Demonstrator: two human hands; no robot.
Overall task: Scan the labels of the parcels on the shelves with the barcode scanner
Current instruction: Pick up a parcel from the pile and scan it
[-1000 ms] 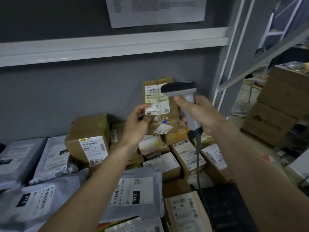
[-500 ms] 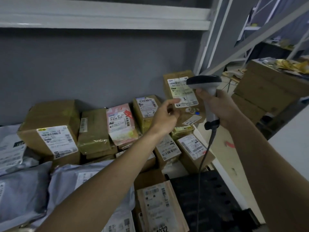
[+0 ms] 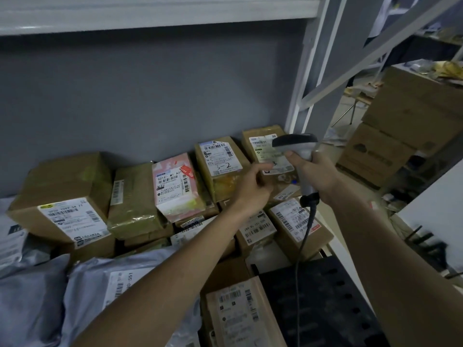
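Observation:
Several labelled parcels stand in a row against the grey back wall of the shelf. My right hand [image 3: 315,174] grips a grey barcode scanner [image 3: 298,146], its head held in front of the label of the rightmost brown box [image 3: 260,144]. The scanner's cable [image 3: 304,236] hangs down from the handle. My left hand [image 3: 253,189] hovers just left of that box with nothing in it, index finger stretched towards the label. To the left stand a brown box marked "3-2" [image 3: 221,161] and a pink parcel [image 3: 175,189].
More brown boxes [image 3: 62,199] and grey mailer bags [image 3: 32,296] fill the left and front of the shelf. A black plastic crate [image 3: 330,296] sits at the front right. A white shelf upright [image 3: 313,58] and stacked cartons [image 3: 406,121] are on the right.
My left hand has let go of the rightmost brown box and drawn back from it. The box now stands on the shelf. The scanner stays in front of its label.

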